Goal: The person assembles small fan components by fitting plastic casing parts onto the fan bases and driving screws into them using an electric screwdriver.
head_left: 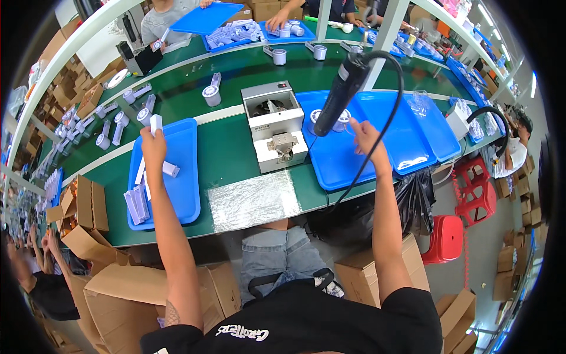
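Note:
My left hand [154, 146] is closed around a pale lavender plastic handle piece [156, 123], held up over the far edge of a blue tray [194, 177]. Several more long handle pieces [136, 205] lie in that tray, below my left forearm. My right hand [368, 140] is over another blue tray [330, 171], thumb and fingers apart. Its fingertips are close to a round white part [341, 122]; whether they touch it I cannot tell. A second round part [315, 121] sits beside it, partly behind a hanging black electric screwdriver [342, 88].
A grey-white machine [274, 130] stands between the trays on the green bench. The screwdriver's black cable [394, 112] loops past my right hand. Assembled handheld units [211, 94] lie along the belt. Co-workers sit opposite. Cardboard boxes [132, 289] and red stools [443, 239] surround me.

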A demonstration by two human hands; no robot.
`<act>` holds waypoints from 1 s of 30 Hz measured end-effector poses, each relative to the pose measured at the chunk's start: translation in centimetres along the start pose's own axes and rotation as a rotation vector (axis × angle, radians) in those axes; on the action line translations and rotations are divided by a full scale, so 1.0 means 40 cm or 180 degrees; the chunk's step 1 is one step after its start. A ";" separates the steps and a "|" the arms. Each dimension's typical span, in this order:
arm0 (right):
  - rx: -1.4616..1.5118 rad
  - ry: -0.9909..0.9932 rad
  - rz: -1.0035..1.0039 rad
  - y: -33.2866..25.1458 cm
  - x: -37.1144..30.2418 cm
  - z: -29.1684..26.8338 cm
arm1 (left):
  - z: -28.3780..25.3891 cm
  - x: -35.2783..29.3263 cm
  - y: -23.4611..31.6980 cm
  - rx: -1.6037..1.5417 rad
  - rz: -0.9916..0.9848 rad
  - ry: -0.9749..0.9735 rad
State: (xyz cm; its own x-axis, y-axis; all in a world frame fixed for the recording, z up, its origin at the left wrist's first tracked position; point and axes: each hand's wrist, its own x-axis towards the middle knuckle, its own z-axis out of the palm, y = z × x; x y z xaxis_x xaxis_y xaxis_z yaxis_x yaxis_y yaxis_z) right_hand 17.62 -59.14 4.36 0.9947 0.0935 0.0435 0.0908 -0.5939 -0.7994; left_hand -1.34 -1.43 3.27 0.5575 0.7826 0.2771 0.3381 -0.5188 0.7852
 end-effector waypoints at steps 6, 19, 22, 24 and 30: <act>-0.0336 0.0074 -0.0492 0.066 0.015 0.021 | 0.020 -0.254 0.232 -0.2908 -0.0088 -0.1213; 0.3273 -0.0431 -0.2829 -0.241 -0.402 -0.083 | 0.112 -0.562 0.259 -0.3892 -0.0770 -0.1562; 0.2435 -0.1077 -0.1864 -0.285 -0.468 0.045 | 0.127 -0.565 0.290 -0.4549 -0.0938 -0.1654; 0.1950 -0.1441 -0.1636 -0.287 -0.444 0.148 | 0.124 -0.571 0.306 -0.4533 -0.1102 -0.1650; 0.1823 -0.1593 -0.1401 -0.291 -0.420 0.284 | 0.134 -0.593 0.304 -0.4587 -0.1532 -0.1579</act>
State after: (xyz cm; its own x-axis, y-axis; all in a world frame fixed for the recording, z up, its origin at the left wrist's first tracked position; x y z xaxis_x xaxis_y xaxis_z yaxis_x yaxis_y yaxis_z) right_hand -0.69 -44.72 6.11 0.7246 0.6390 0.2582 0.2891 0.0583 -0.9555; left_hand -6.38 -28.14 3.26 0.8925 0.4366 -0.1130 -0.2585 0.7005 0.6652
